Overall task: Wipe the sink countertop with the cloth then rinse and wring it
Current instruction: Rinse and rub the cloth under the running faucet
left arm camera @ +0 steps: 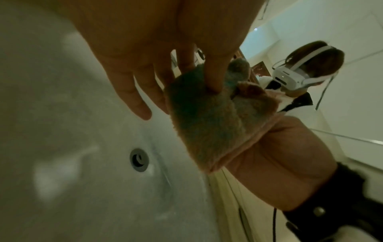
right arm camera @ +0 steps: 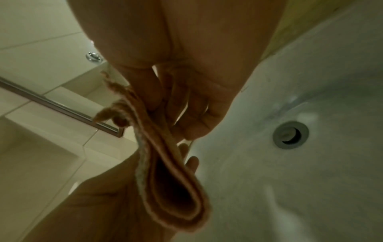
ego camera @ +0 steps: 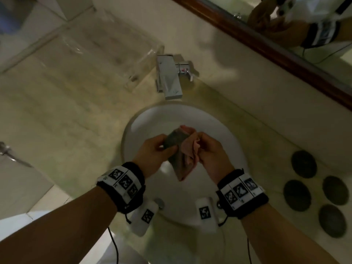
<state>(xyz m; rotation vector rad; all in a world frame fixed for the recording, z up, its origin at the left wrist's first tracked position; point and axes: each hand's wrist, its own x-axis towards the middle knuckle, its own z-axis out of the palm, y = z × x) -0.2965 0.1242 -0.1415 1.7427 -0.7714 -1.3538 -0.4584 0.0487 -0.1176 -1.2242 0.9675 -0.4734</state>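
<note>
The cloth (ego camera: 181,151) is held folded above the white sink (ego camera: 224,134), its long axis running toward the body, and it is pinched on either side by the left hand (ego camera: 152,155) and the right hand (ego camera: 211,155), both equally near. No water is seen at the tap (ego camera: 169,79), so rinsing is judged not yet begun, while the beige countertop (ego camera: 66,121) lies around, with four dark round stones (ego camera: 303,163) at the right
</note>
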